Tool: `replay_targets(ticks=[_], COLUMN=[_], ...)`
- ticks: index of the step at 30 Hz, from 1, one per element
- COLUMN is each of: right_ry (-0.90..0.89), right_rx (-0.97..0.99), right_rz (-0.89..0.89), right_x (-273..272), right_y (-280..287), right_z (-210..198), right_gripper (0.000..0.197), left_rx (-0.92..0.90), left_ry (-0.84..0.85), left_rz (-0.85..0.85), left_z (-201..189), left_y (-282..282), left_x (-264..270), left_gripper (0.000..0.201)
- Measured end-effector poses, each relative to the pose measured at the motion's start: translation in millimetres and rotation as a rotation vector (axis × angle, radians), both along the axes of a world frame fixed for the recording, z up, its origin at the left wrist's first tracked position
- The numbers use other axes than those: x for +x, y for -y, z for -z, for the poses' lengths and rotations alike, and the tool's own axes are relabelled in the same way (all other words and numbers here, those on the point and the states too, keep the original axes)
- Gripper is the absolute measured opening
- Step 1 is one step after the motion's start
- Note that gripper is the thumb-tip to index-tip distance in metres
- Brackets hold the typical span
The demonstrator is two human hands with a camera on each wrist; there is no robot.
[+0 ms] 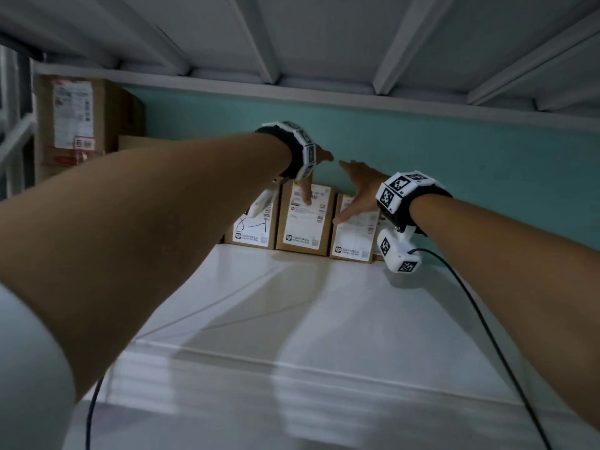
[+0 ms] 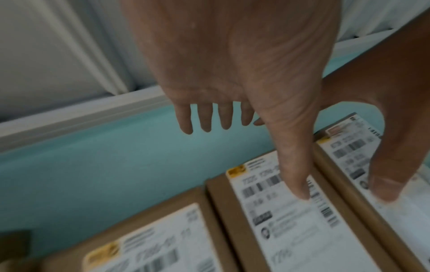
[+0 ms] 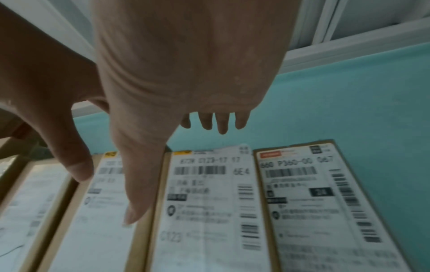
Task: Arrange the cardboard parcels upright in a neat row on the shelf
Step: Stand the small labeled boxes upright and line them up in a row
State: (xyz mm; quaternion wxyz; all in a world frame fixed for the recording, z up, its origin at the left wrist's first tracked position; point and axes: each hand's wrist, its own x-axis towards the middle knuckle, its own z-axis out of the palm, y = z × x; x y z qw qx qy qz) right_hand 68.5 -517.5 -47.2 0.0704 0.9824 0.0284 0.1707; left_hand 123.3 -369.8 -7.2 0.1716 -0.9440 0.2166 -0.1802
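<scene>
Against the teal back wall (image 1: 454, 151) of the white shelf (image 1: 292, 319), cardboard parcels (image 1: 305, 219) stand upright side by side, labels forward; just before them hover the left hand (image 1: 311, 170) and right hand (image 1: 360, 190), fingers spread, gripping nothing.

Your parcels (image 1: 305, 219) stand side by side at the shelf's (image 1: 292, 319) back, against the wall (image 1: 454, 177). A larger box (image 1: 76, 125) sits far left. Your left hand (image 1: 311, 170) and right hand (image 1: 358, 190) hover before the row.
</scene>
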Motion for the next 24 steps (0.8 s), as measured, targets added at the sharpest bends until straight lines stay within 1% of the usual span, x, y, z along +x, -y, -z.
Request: replay_targets(ticks=[1,2,3,5,6,8,9,11,13,15,18,19,20,21,22,23,24], right_ry=[-0.017,-0.028,-0.032,-0.027,-0.029,-0.021,-0.009,0.024,0.027,0.011,0.009,0.016,0.025,0.03,0.029,0.025,0.022], right_rx=[0.006,0.007,0.018,0.043,0.05,0.07,0.087,0.103,0.113,0.113,0.118,0.129,0.151,0.187,0.234,0.284,0.326], right_rz=[-0.02,-0.042,-0.061,-0.095,-0.102,-0.099,-0.093,-0.091,-0.077,-0.04,-0.005,-0.009,-0.024,-0.044,-0.061,-0.074,-0.077], right_x=[3.9,6.2,9.0,15.3,18.3,25.1,28.8,33.6,38.3,38.5,36.6,35.1,33.4,30.2,26.2,21.2,15.7], right_y=[-6.2,-12.7,-18.5,-27.1,-30.9,-36.5,-38.6,-42.9,-44.5,-47.1,-50.8,-50.6,-48.4,-45.3,-40.9,-35.8,-29.9], right_z=[1.0,2.3,4.8,9.8,12.4,17.7,20.0,23.0,22.8,22.2,22.7,22.9,22.0,19.9,16.7,12.4,7.5], right_gripper=[0.134,0.133,0.133,0.133,0.132,0.127,0.122,0.108,0.101,0.1,0.104,0.106,0.109,0.113,0.115,0.117,0.117], left_rx=[0.007,0.016,0.017,0.012,0.038,0.093,0.109,0.098,0.09,0.085,0.087,0.015,0.0,-0.039,-0.048,-0.047,-0.087], left_ry=[0.003,0.024,0.02,-0.029,-0.044,-0.017,-0.013,0.015,0.058,0.066,0.02,-0.031,-0.08,-0.12,-0.155,-0.16,-0.157], left_rz=[-0.006,-0.033,-0.067,-0.102,-0.119,-0.143,-0.144,-0.144,-0.125,-0.115,-0.215,-0.225,-0.212,-0.202,-0.206,-0.222,-0.195], left_z=[-0.1,0.6,2.8,8.6,9.9,17.0,20.7,22.6,21.4,21.0,22.1,22.7,22.8,20.5,18.5,15.6,13.1], left_y=[-8.0,-16.7,-21.0,-30.7,-38.1,-51.8,-56.7,-61.2,-61.1,-59.3,-61.2,-61.6,-60.3,-58.8,-55.1,-52.4,-48.7], left_x=[15.9,35.6,61.6,91.5,88.2,56.4,42.3,29.6,28.2,27.8,19.7,17.9,15.5,21.1,36.3,54.0,73.3], left_gripper=[0.152,0.157,0.153,0.134,0.131,0.137,0.137,0.123,0.109,0.1,0.091,0.086,0.083,0.087,0.099,0.112,0.116])
